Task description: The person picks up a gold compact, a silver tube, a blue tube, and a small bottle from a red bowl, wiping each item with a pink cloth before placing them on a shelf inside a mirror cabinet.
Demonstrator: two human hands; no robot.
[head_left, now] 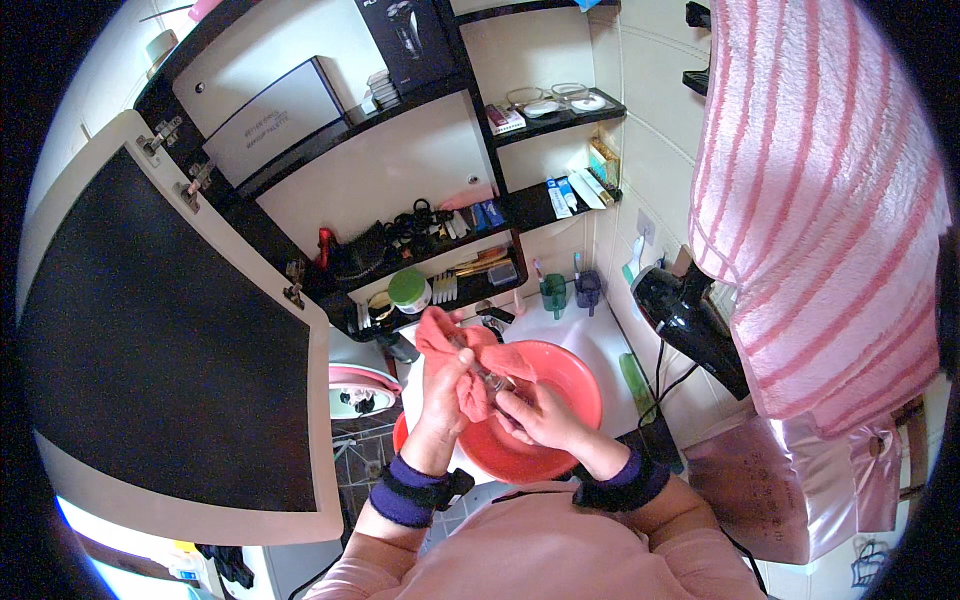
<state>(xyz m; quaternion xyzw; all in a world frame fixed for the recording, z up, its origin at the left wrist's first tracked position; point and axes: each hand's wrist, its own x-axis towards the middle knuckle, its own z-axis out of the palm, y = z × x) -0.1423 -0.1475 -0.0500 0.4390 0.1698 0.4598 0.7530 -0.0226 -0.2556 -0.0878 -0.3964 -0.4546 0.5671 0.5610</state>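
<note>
Both hands' grip pinched on pink cloth [470, 365], left hand [445, 400], right hand [545, 415], above red basin [575, 375] rim, wall close right.

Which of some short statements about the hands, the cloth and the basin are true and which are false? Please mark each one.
1. The left hand grips a coral-pink cloth. True.
2. The basin under the hands is blue. False: it is a red-orange round basin.
3. The right hand is over the basin, close to the cloth. True.
4. A black hair dryer lies inside the basin. False: it is off to the right by the wall, apart from the basin.
5. A pink striped towel hangs at the right. True.
6. The jar with the green lid is in the left hand. False: it stands on the shelf behind.
</note>
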